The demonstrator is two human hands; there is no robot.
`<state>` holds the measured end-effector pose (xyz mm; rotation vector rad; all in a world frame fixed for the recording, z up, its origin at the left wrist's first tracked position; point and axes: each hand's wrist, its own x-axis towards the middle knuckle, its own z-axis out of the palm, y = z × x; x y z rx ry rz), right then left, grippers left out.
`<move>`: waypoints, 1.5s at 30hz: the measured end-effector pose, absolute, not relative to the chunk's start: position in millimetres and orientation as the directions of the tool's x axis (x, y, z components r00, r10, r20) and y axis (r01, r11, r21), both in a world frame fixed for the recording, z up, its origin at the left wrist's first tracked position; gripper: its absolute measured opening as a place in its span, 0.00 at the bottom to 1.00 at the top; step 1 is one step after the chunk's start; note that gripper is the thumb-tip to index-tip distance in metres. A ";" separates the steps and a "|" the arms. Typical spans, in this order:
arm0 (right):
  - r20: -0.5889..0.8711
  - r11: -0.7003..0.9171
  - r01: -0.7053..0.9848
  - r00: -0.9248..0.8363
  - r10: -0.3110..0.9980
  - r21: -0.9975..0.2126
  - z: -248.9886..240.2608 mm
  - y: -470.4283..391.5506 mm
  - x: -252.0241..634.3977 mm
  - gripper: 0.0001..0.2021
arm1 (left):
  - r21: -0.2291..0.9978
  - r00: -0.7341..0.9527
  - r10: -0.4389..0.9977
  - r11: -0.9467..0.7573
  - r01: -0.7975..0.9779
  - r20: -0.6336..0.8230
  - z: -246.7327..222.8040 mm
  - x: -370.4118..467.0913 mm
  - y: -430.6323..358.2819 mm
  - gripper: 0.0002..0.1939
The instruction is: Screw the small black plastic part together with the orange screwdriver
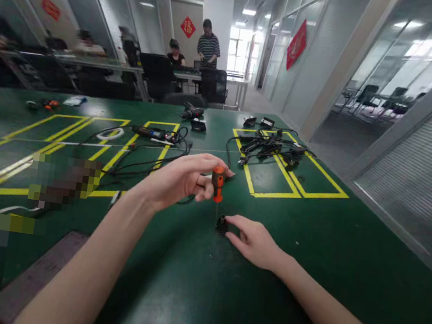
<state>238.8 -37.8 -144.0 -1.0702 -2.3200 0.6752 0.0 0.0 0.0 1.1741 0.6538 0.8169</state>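
Our L hand (194, 175) was partly curled, fingers on the orange-and-black screwdriver (218, 184), near upright, tip down by the small black part (222, 227); our R hand (255, 241) pinched that part w/ thumb & forefinger on the green table (260, 307). Best technique, we reckoned: shaft plumb, light pressure, part braced flat.

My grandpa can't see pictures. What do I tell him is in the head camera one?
A person's left hand holds an orange-and-black screwdriver pointing down at a small black part, which the right hand pinches on a green table. Farther back, black cables lie tangled over yellow tape outlines, and some people are in the background.
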 end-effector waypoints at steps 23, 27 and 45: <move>0.219 0.572 0.538 -0.581 0.784 -0.619 -139.9 -38.4 240.6 0.18 | 0.972 0.506 0.861 0.153 -0.178 -0.043 1.4 0.8 -2.7 0.19; 0.221 0.573 0.544 -0.579 0.785 -0.613 -139.7 -38.3 240.7 0.18 | 0.983 0.518 0.855 0.118 -0.141 -0.028 1.6 -0.5 -3.1 0.17; 0.215 0.568 0.552 -0.574 0.790 -0.610 -140.2 -37.5 241.2 0.18 | 0.983 0.549 0.835 0.127 -0.131 -0.034 0.1 -4.0 1.2 0.13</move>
